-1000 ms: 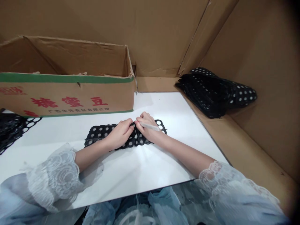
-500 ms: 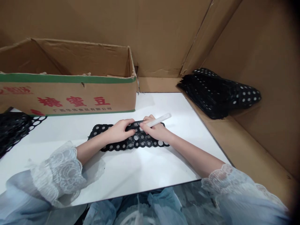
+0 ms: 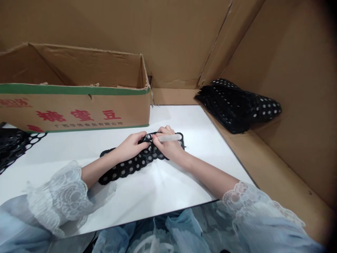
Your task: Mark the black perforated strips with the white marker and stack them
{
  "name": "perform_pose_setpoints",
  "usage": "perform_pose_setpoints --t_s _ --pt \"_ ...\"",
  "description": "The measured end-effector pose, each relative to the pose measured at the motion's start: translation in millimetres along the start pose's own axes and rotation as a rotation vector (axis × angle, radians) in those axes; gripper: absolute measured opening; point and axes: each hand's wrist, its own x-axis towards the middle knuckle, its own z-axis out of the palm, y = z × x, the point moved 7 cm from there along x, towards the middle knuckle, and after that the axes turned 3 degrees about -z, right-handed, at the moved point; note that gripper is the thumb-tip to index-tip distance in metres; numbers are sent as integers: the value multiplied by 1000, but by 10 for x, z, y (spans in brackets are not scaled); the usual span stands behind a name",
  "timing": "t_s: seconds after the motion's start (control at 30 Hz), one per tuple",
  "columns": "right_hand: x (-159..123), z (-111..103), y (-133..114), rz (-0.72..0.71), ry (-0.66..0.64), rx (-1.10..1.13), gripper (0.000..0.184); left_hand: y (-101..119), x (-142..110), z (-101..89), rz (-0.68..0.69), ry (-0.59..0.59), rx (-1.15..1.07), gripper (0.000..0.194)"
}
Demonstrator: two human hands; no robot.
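A strip of black lace fabric (image 3: 123,169) with round see-through dots lies on the white table, slanting up to the right. My left hand (image 3: 131,146) is closed on its upper edge near the middle, thumb on top and fingers curled over the far side. My right hand (image 3: 170,146) is closed around a white pen-like tool (image 3: 171,137), whose back end points right. Its tip is hidden by my fingers over the fabric. The right fingers also rest on the lace, close beside my left fingertips.
A cardboard box (image 3: 92,109) with red lettering stands at the back left. More black lace (image 3: 13,146) is heaped at the left edge. A stack of black dotted lace (image 3: 237,105) leans against the cardboard wall (image 3: 300,88) at right. The white table (image 3: 168,193) ends in front of me.
The lace strip has tilted, its left end now nearer me and its right end farther away. The white tool in my right hand has turned flatter, its back end lower.
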Motion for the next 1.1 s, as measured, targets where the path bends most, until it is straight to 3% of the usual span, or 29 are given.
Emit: perform_pose_setpoints --t_s 0.13,0.23,0.3,0.4,0.53,0.7,0.9,1.1 --pt "-47 7 56 10 -173 240 38 78 8 -64 140 39 344 17" --pt "-81 -113 42 -30 -30 214 32 249 -79 -175 226 205 551 30" --pt "-101 -186 9 -62 72 172 30 356 -162 -137 296 161 610 37" --pt "-108 -194 57 23 76 216 30 397 -277 18 347 -37 660 39" --pt "-120 -139 209 229 8 380 24 363 -342 114 303 -52 755 18" --pt "-194 -91 239 375 -27 589 20 445 -404 235 419 84 910 17" --pt "-298 33 262 491 -77 624 24 506 -447 296 503 202 944 15" --pt "-348 -20 238 412 126 380 17 592 -463 356 544 303 980 23"
